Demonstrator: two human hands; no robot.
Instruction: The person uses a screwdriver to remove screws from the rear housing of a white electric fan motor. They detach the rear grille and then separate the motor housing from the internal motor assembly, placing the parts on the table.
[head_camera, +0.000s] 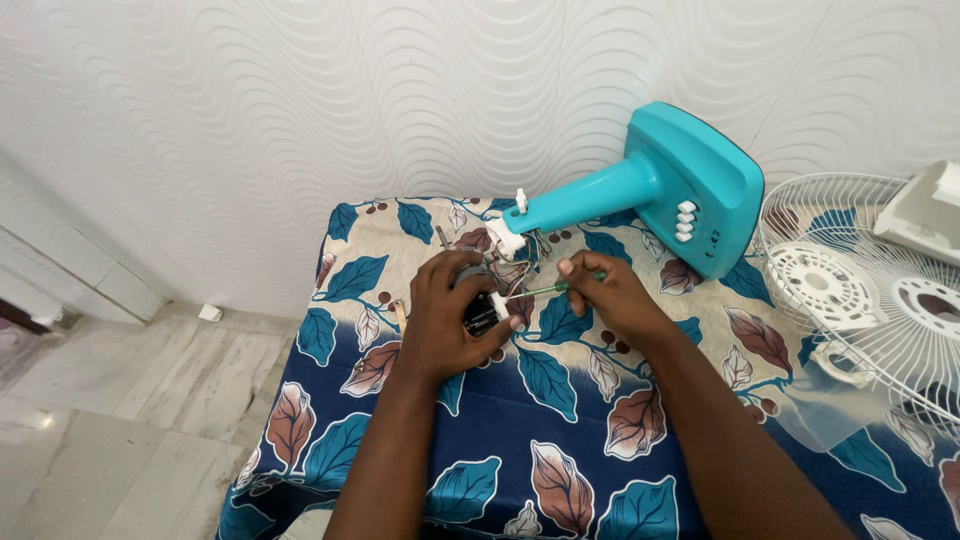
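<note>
My left hand (448, 320) is closed around a small dark fan motor (482, 312) with white parts, resting on the leaf-patterned cloth. My right hand (606, 298) grips a green-handled screwdriver (560, 287), whose metal tip points left at the motor. Coloured wires (522, 268) run from the motor to the neck of a turquoise fan stand (660, 190) lying on its side, its base with white buttons toward the right.
A table covered with a blue and beige leaf cloth (560, 440) stands against a white textured wall. White wire fan guards (860, 290) lie at the right edge. A light tiled floor (120, 420) lies to the left.
</note>
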